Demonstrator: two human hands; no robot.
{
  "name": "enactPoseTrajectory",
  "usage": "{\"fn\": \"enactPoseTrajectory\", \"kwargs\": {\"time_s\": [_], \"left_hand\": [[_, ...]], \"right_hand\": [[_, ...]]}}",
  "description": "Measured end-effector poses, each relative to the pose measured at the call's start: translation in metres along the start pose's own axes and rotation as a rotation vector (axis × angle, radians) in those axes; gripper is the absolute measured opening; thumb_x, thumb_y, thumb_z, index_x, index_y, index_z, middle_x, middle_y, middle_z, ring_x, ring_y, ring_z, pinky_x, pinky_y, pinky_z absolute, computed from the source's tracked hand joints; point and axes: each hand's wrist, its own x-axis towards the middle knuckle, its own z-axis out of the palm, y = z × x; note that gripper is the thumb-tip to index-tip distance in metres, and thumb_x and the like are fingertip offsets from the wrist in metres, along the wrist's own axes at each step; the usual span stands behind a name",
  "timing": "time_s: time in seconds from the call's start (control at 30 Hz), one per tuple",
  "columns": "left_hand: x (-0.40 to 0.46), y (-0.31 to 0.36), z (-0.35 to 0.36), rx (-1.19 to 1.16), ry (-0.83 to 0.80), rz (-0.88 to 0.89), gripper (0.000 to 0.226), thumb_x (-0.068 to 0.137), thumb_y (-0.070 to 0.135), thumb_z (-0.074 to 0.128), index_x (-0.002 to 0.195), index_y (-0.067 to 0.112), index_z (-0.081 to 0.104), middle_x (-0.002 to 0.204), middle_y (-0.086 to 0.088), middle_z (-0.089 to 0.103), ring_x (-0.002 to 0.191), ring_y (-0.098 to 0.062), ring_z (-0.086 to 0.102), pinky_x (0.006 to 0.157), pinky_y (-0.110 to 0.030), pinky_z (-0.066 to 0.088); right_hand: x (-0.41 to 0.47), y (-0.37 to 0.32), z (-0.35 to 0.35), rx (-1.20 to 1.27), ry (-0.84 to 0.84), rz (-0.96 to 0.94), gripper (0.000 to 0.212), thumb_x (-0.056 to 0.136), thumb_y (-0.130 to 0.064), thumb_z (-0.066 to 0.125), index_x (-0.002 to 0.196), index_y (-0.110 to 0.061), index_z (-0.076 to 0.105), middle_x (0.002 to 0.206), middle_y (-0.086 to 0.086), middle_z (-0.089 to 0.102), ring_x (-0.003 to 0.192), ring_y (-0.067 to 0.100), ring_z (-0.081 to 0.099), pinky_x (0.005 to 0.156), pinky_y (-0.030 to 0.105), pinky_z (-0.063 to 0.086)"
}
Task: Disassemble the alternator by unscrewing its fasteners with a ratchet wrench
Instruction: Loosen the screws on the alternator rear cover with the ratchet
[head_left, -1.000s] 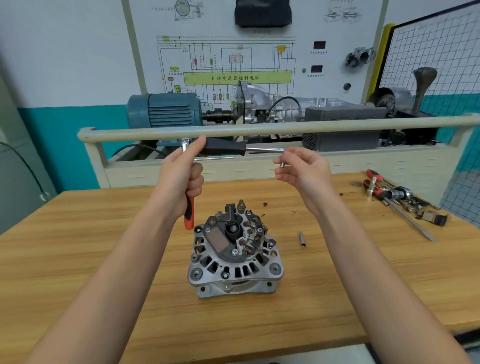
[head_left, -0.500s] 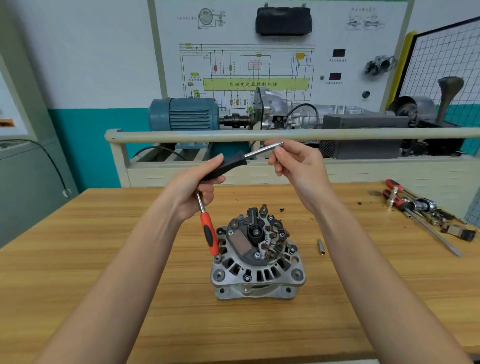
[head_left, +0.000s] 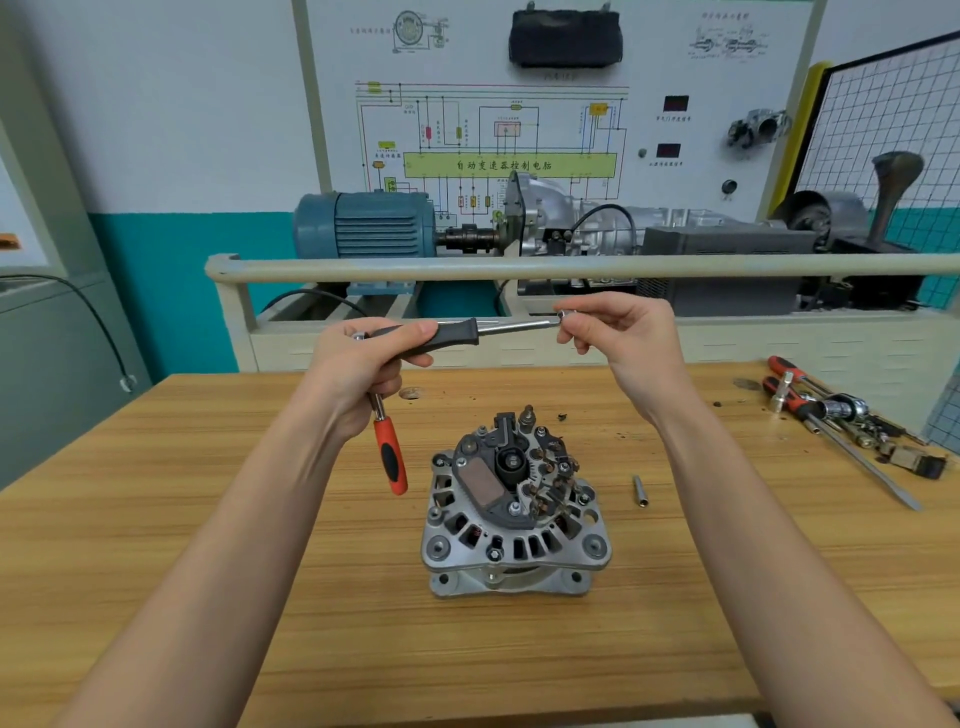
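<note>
Tool prep step, no fastener engaged yet. Left hand (head_left: 363, 364) grips two tools at once: black-handled steel driver (head_left: 452, 335) held level and red-handled ratchet wrench (head_left: 387, 452) hanging down. Right hand (head_left: 618, 338) pinches driver's tip, prob. w/ a small bit there; can't confirm. Grey cast-metal alternator (head_left: 514, 514) sits on wooden table (head_left: 156, 519), below both hands, untouched. Next: seat socket, lower onto a bolt.

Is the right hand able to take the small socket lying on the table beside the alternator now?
Probably not at once: the right hand pinches the black-handled tool's tip. Nothing covers the socket.
</note>
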Motion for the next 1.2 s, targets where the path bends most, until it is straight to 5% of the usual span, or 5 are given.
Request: {"fn": "enactPoseTrajectory", "kwargs": {"time_s": [0.23, 0.43, 0.57, 0.8, 1.2], "left_hand": [[-0.002, 0.001, 0.001, 0.024, 0.015, 0.029, 0.026, 0.062, 0.028, 0.078, 0.076, 0.007, 0.072, 0.065, -0.009, 0.067, 0.041, -0.006, 0.030, 0.040, -0.015, 0.025], [-0.004, 0.003, 0.003, 0.105, 0.066, 0.098, 0.042, 0.057, 0.033, 0.081, 0.084, 0.002, 0.070, 0.064, -0.010, 0.068, 0.043, -0.010, 0.033, 0.040, -0.017, 0.027], [-0.006, 0.002, 0.006, 0.219, 0.112, 0.174, 0.024, 0.064, 0.030, 0.084, 0.076, 0.014, 0.070, 0.065, -0.006, 0.069, 0.048, -0.008, 0.041, 0.047, -0.019, 0.033], [-0.007, -0.002, 0.013, 0.268, 0.138, 0.185, 0.020, 0.070, 0.025, 0.083, 0.076, 0.012, 0.070, 0.070, -0.010, 0.069, 0.057, -0.009, 0.047, 0.058, -0.029, 0.035], [-0.009, -0.005, 0.015, 0.246, 0.122, 0.138, 0.022, 0.068, 0.025, 0.085, 0.075, 0.012, 0.068, 0.061, -0.004, 0.068, 0.044, -0.005, 0.042, 0.043, -0.016, 0.034]], "right_hand": [[-0.002, 0.001, 0.002, -0.039, -0.005, 0.009, 0.023, 0.089, 0.005, 0.057, 0.099, -0.013, 0.069, 0.064, -0.007, 0.065, 0.062, 0.005, 0.055, 0.059, 0.019, 0.045], [-0.001, 0.002, 0.004, -0.120, 0.007, 0.054, 0.020, 0.092, -0.003, 0.056, 0.083, -0.016, 0.069, 0.055, -0.010, 0.057, 0.056, 0.008, 0.047, 0.055, 0.018, 0.041], [0.000, 0.008, 0.003, -0.169, -0.012, 0.104, 0.023, 0.095, -0.011, 0.056, 0.076, -0.004, 0.067, 0.048, -0.011, 0.052, 0.051, 0.008, 0.041, 0.052, 0.019, 0.038], [-0.003, 0.012, 0.006, -0.169, 0.050, 0.172, 0.026, 0.095, -0.013, 0.056, 0.071, -0.012, 0.065, 0.049, -0.010, 0.053, 0.051, 0.008, 0.042, 0.051, 0.019, 0.039], [-0.011, 0.012, 0.007, -0.148, 0.057, 0.186, 0.025, 0.094, -0.005, 0.057, 0.073, -0.015, 0.066, 0.054, -0.004, 0.057, 0.047, 0.002, 0.048, 0.051, 0.019, 0.043]]}}
